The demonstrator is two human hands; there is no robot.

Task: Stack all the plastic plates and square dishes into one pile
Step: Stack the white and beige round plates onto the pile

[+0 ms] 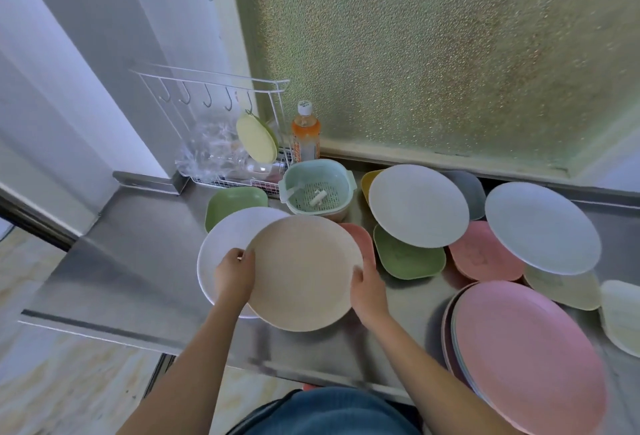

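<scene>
Beige plate (304,273) is gripped at opposite rims by the left hand (233,275) and right hand (369,290), fingers curled on its edge, held over the near worktop (138,261) and overlapping a white plate (221,244). The step looks like setting one round plate on another. Next, it likely needs centring and lowering flat. Square dishes, such as the green one (408,258), and a pink plate pile (526,351) wait to the right.

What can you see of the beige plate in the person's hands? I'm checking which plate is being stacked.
The beige plate is round, shallow, matte speckled plastic with a low raised rim. The left hand and right hand grip opposite edges. It is tilted slightly and overlaps a white plate on the steel counter.
</scene>
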